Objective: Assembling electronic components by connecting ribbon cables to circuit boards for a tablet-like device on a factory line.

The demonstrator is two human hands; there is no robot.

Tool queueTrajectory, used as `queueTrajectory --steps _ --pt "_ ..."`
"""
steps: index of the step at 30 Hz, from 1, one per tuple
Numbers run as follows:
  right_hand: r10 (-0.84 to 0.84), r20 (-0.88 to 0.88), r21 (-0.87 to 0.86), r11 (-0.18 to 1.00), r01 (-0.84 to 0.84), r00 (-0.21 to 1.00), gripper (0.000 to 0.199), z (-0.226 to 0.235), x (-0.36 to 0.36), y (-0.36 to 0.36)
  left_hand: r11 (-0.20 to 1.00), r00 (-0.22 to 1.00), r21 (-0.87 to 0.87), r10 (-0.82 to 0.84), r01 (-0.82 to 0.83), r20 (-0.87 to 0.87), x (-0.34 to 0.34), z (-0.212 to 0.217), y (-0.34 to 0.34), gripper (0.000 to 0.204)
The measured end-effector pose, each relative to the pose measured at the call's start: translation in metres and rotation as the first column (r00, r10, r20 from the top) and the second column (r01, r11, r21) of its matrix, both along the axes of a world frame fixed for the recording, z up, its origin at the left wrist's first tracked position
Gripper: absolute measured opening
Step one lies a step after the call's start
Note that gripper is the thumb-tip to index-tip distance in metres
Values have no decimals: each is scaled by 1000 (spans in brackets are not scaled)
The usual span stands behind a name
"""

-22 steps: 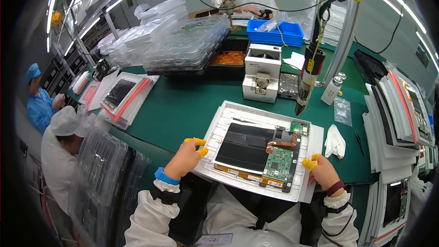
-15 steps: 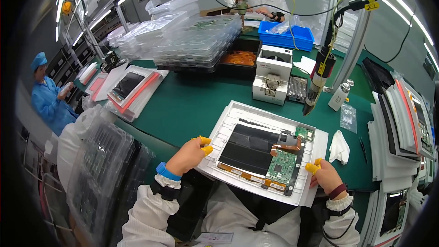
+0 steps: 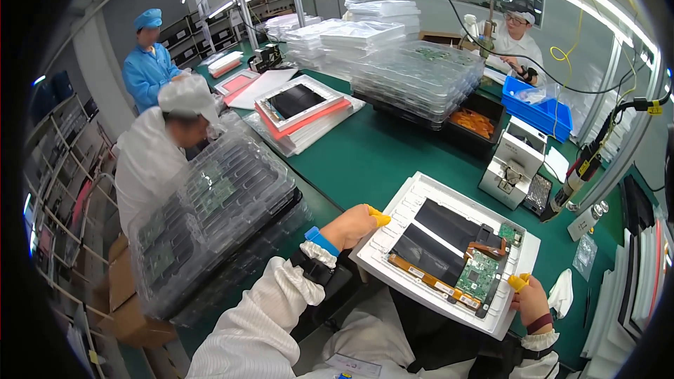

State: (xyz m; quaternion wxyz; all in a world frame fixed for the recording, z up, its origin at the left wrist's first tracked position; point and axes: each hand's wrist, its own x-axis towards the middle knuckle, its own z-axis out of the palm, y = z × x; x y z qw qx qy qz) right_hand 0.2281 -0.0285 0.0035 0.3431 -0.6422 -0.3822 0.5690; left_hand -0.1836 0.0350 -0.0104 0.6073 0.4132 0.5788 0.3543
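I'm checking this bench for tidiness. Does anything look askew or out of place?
The white tray is turned askew and overhangs the green table's near edge, held by the left hand and right hand. Nothing looks spilled or damaged.

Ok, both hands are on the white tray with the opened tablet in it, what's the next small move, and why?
Probably draw the white tray a little toward the body and set it flat. The left hand grips its left edge and the right hand its near right corner, while the tray's near edge overhangs the green table, over the lap. The circuit board lies exposed, so keep it level.
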Motion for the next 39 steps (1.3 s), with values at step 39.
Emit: queueTrajectory --steps 39 --pt "-207 -589 517 647 561 781 59 61 80 -286 846 760 284 -531 451 373 144 102 -97 51"
